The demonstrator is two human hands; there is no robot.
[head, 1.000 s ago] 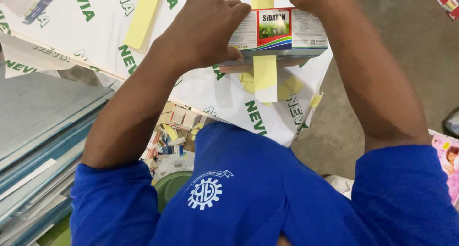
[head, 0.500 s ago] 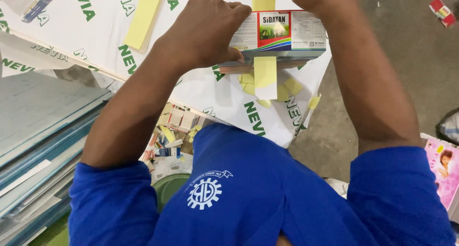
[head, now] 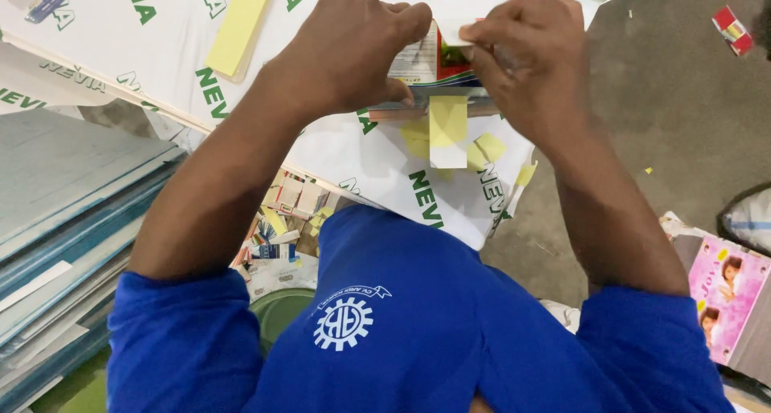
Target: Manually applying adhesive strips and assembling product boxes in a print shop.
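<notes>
My left hand [head: 353, 47] and my right hand [head: 526, 59] are both closed on a small stack of printed carton flats [head: 430, 63], white with red and green panels, held over a large white sheet with green lettering [head: 361, 152]. The fingertips of both hands meet over the top of the stack. A yellow paper strip [head: 448, 130] hangs down from under the stack. More small yellow scraps [head: 491, 148] lie on the white sheet just below it. My blue sleeves and blue shirt [head: 401, 325] fill the bottom of the view.
A long yellow strip [head: 239, 23] lies on the white sheet at upper left. Stacked grey-blue boards [head: 64, 220] sit at left. Small cartons and scraps [head: 281, 220] lie in a pile below the sheet. A pink printed box [head: 727, 296] is at right, a small red box [head: 731, 29] on the grey floor.
My right hand has come down over the top of the carton stack, covering its printed face. The stack sits slightly higher and the fingertips of both hands now meet.
</notes>
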